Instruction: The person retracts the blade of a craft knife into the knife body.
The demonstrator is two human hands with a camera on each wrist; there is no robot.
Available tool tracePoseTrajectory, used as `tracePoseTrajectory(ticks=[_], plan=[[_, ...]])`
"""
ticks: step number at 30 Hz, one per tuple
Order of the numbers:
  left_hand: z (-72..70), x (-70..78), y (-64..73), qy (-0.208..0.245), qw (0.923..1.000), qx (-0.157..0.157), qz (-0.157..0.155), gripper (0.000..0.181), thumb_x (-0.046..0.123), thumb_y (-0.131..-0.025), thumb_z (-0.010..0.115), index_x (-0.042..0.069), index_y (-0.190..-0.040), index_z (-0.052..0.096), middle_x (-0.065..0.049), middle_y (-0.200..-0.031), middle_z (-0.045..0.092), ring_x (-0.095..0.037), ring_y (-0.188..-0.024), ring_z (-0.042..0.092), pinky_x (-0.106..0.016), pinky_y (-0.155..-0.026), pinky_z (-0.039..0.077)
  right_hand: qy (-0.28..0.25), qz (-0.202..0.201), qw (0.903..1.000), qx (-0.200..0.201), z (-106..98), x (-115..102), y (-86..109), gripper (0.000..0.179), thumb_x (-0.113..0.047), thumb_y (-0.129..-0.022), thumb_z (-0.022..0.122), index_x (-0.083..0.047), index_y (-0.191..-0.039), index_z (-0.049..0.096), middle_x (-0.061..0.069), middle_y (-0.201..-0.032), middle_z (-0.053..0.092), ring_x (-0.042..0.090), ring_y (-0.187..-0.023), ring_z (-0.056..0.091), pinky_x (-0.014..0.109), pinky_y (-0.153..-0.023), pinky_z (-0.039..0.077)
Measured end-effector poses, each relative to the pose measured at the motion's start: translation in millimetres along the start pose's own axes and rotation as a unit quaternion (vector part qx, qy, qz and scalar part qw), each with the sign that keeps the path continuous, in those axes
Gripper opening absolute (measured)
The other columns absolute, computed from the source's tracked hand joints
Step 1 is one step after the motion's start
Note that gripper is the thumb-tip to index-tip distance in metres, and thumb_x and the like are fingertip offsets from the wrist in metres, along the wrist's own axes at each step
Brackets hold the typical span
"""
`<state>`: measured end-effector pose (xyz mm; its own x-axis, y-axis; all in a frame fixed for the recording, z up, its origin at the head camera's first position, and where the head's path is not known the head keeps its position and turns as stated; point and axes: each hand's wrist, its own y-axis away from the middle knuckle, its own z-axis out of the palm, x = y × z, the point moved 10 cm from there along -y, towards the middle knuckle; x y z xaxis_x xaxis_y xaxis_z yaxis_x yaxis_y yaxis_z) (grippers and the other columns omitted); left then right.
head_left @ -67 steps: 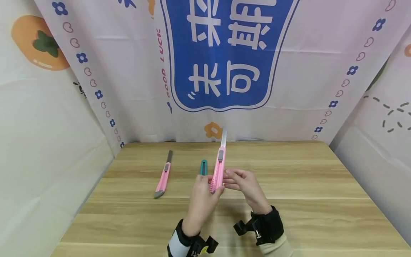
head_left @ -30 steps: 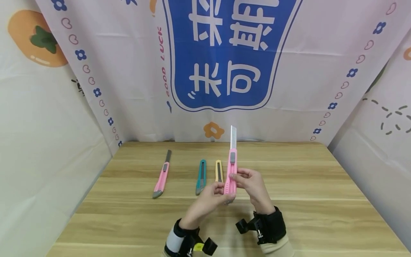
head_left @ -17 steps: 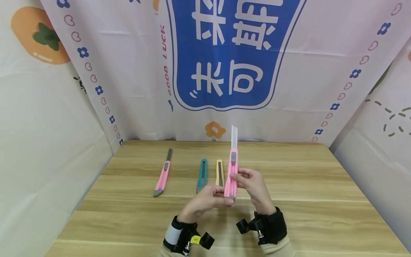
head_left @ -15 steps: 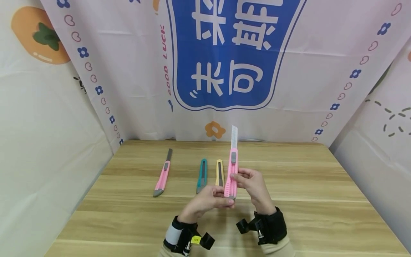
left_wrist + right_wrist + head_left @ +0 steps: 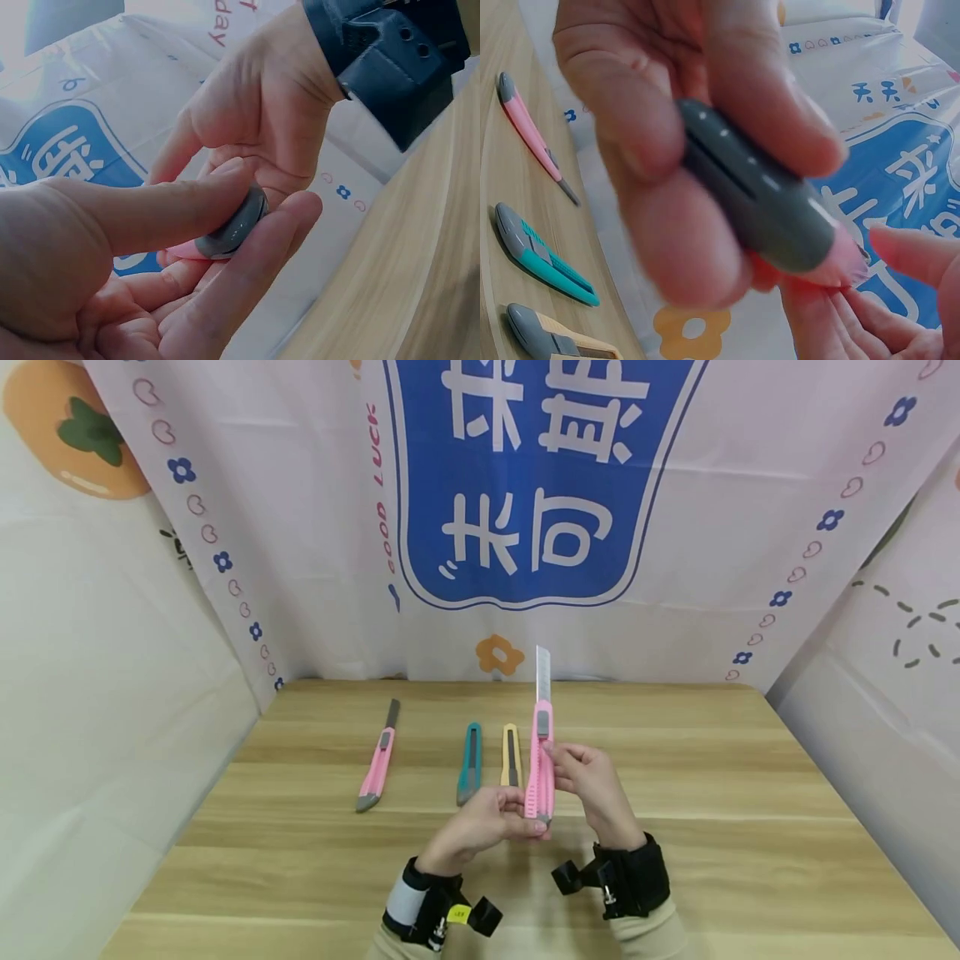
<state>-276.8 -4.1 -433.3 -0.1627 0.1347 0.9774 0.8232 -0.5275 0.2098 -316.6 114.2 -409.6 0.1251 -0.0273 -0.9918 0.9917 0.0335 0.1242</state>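
Note:
I hold a pink utility knife [image 5: 540,760] nearly upright above the table, its silver blade [image 5: 543,672] extended upward. My left hand [image 5: 480,822] pinches the grey end cap [image 5: 236,225] at the bottom between thumb and fingers. Higher up, the thumb and fingers of my right hand [image 5: 596,785] grip the pink body from the right side. The right wrist view shows the cap [image 5: 765,202] close up, with pink plastic [image 5: 840,259] beyond it. Behind my left hand lie a teal utility knife [image 5: 469,760] and a yellow one [image 5: 511,747], its lower end hidden.
A second pink utility knife [image 5: 377,768] lies at the left of the wooden table [image 5: 750,860], its dark blade extended. A printed cloth [image 5: 675,643] hangs along the back edge, with white cloths at both sides. Cameras on black straps sit on both wrists.
The knife has shifted right and stands straighter. My left hand has slid down to its end cap, while my right fingers have taken hold of the body. The yellow knife has come into view.

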Motion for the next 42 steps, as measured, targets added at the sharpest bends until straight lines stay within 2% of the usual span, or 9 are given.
tracePoseTrajectory(ticks=[5,9,13,18,23,29,37,42], plan=[[8.0,-4.3,-6.2,-0.030,0.9995,-0.003,0.001,0.025,0.001,-0.083,0.071,-0.007,-0.105,0.064,-0.024,-0.097,0.072,-0.016,-0.081,0.072,-0.033,-0.082,0.061,-0.036,0.014,0.9992,-0.009,-2,2,-2.6,0.046,-0.033,-0.098,0.056,0.006,-0.122,0.059,0.000,-0.092,0.078,0.010,-0.086,0.073,0.026,-0.079,0.060],[12.2,-8.3,-10.2,-0.050,0.9987,0.003,0.001,0.023,0.001,-0.080,0.073,-0.007,-0.100,0.065,-0.024,-0.092,0.073,-0.009,-0.072,0.069,-0.029,-0.074,0.061,-0.049,0.018,0.9986,-0.003,-6,3,-2.5,0.050,-0.037,-0.097,0.056,0.004,-0.124,0.058,-0.002,-0.091,0.078,0.010,-0.085,0.073,0.026,-0.078,0.060],[14.2,-11.7,-11.1,-0.068,0.9977,0.005,-0.003,0.021,0.001,-0.079,0.075,-0.006,-0.097,0.067,-0.024,-0.089,0.073,-0.004,-0.065,0.065,-0.020,-0.065,0.056,-0.049,0.021,0.9985,0.011,-9,4,-1.9,0.054,-0.044,-0.096,0.055,0.003,-0.122,0.061,-0.001,-0.088,0.078,0.011,-0.082,0.074,0.028,-0.076,0.061],[13.4,-14.8,-11.0,-0.084,0.9964,0.011,-0.010,0.020,0.001,-0.077,0.076,-0.004,-0.095,0.068,-0.021,-0.085,0.074,-0.004,-0.065,0.065,-0.018,-0.064,0.054,-0.049,0.032,0.9977,0.036,-10,7,-0.8,0.058,-0.050,-0.092,0.057,0.004,-0.111,0.066,0.000,-0.080,0.077,0.013,-0.077,0.074,0.031,-0.073,0.062],[14.2,-18.9,-11.6,-0.085,0.9961,0.009,-0.021,0.019,0.001,-0.076,0.077,-0.003,-0.092,0.068,-0.019,-0.083,0.074,-0.004,-0.063,0.065,-0.017,-0.063,0.054,-0.033,0.025,0.9978,0.051,-9,6,0.2,0.052,-0.045,-0.092,0.061,0.005,-0.104,0.068,0.006,-0.079,0.077,0.015,-0.075,0.075,0.031,-0.071,0.062],[16.6,-20.6,-10.7,-0.074,0.9968,-0.001,-0.031,0.017,0.000,-0.076,0.077,-0.003,-0.090,0.068,-0.017,-0.080,0.074,-0.005,-0.062,0.065,-0.020,-0.064,0.057,-0.023,0.011,0.9984,0.050,-8,3,-0.4,0.042,-0.032,-0.096,0.058,0.008,-0.107,0.066,0.006,-0.078,0.077,0.013,-0.073,0.074,0.030,-0.070,0.062],[19.0,-16.1,-7.4,-0.074,0.9966,-0.010,-0.034,0.017,-0.001,-0.077,0.076,-0.004,-0.091,0.068,-0.019,-0.081,0.074,-0.008,-0.063,0.067,-0.031,-0.071,0.062,-0.037,0.008,0.9986,0.037,-7,2,-1.0,0.038,-0.024,-0.097,0.058,0.010,-0.111,0.063,0.005,-0.079,0.077,0.011,-0.071,0.074,0.028,-0.070,0.062],[18.3,-12.4,-4.8,-0.073,0.9967,-0.012,-0.033,0.017,-0.001,-0.077,0.075,-0.004,-0.092,0.068,-0.020,-0.084,0.074,-0.009,-0.066,0.069,-0.034,-0.074,0.062,-0.041,0.007,0.9986,0.031,-5,1,-1.0,0.036,-0.022,-0.097,0.057,0.010,-0.113,0.063,0.005,-0.081,0.077,0.013,-0.076,0.075,0.026,-0.070,0.062]])
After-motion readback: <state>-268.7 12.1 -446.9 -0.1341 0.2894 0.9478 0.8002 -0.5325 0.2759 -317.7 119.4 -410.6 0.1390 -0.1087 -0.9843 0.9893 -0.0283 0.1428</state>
